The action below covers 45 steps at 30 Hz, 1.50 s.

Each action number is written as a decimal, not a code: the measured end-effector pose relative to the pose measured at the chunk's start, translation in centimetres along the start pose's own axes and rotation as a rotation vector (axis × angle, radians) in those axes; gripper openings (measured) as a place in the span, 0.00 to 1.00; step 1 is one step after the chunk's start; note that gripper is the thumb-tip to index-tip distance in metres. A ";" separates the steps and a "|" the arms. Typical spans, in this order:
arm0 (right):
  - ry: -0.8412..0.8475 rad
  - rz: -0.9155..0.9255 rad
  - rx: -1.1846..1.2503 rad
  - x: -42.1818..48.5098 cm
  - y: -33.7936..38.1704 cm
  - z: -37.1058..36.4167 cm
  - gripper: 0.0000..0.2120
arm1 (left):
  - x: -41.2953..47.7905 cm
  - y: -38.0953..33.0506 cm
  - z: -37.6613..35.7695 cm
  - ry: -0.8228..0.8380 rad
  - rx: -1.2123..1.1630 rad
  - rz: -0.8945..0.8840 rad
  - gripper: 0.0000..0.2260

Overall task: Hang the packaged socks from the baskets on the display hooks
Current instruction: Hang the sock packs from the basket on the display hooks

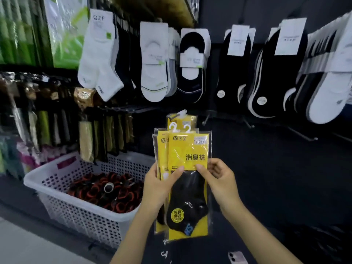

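A fanned stack of yellow-carded, clear-plastic packets of black socks [187,149] is held upright before the dark display wall, below rows of hung white and black socks [152,61]. The stack is grasped by the left hand [158,185] — thumb laid across the front packet, fingers curled behind. The front packet's right edge is pinched by the right hand [219,180]. A white perforated plastic basket [85,221] of red-and-black items is seen at lower left — bare metal display hooks [302,133] at right.
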State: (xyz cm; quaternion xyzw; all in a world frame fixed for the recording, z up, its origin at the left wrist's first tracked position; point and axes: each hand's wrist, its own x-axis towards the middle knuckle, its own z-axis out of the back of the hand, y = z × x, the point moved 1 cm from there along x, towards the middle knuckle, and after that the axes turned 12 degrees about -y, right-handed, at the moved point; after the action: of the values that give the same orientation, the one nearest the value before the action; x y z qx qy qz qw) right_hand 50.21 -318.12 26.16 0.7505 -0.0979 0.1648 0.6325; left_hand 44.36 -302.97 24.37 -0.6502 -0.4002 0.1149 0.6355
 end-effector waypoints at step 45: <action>-0.084 -0.149 -0.160 8.0 -4.4 -8.3 0.04 | 6.5 0.9 7.3 -0.206 0.007 -0.015 0.14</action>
State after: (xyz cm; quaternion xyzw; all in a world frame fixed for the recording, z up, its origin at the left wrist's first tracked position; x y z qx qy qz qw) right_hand 58.16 -308.69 26.32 0.7092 -0.0812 0.0774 0.6960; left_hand 44.14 -293.17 24.69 -0.6298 -0.4677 0.1777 0.5941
